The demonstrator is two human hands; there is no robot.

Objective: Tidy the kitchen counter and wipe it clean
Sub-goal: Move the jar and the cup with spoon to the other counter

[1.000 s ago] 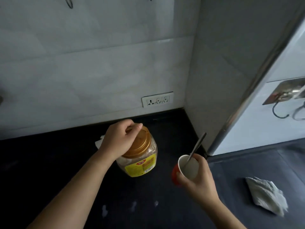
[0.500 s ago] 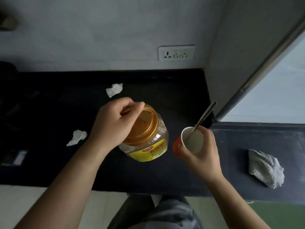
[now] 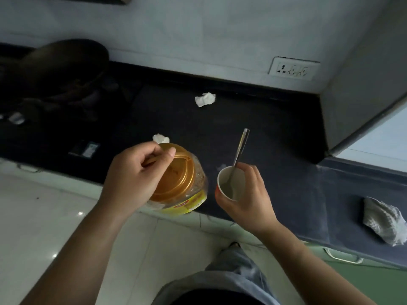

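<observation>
My left hand (image 3: 134, 179) grips the amber lid of a clear plastic jar (image 3: 185, 190) with a yellow label, held in the air over the counter's front edge. My right hand (image 3: 248, 197) holds a red paper cup (image 3: 231, 183) with a white inside, and a metal spoon (image 3: 239, 150) stands in it. The black counter (image 3: 253, 133) carries two crumpled white tissues, one near the back wall (image 3: 205, 99) and one partly hidden behind the jar (image 3: 161, 138). A grey-white cloth (image 3: 383, 223) lies on the counter at the far right.
A dark pan on a stove (image 3: 63, 69) sits at the back left. A small dark packet (image 3: 86, 149) lies near the front edge. A wall socket (image 3: 294, 69) is at the back right, beside a wall corner (image 3: 352, 106). My leg in jeans (image 3: 222, 280) shows below.
The view has tilted down and swung left. The jar has come off the counter and moved toward its front edge; the cup has come along with it.
</observation>
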